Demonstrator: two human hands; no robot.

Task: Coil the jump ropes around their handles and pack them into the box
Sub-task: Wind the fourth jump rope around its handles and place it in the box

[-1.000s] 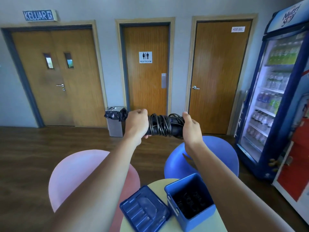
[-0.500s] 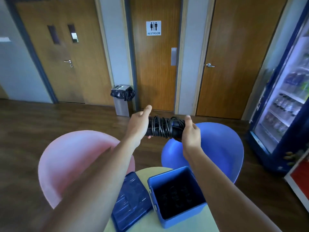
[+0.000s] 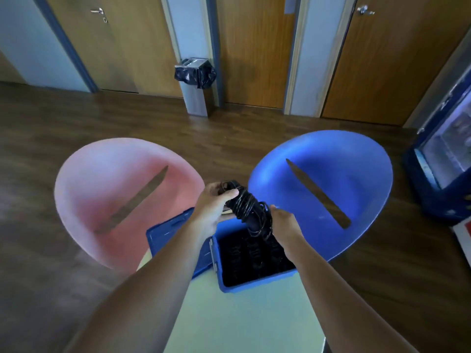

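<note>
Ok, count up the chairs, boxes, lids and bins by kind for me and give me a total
Chairs: 2, pink chair and blue chair
Boxes: 1, blue box
Lids: 1, blue lid
Bins: 1, bin
Total: 5

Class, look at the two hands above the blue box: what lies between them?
In the head view, the coiled black jump rope spans from the left hand to the right hand, tilted down into the blue box.
</note>
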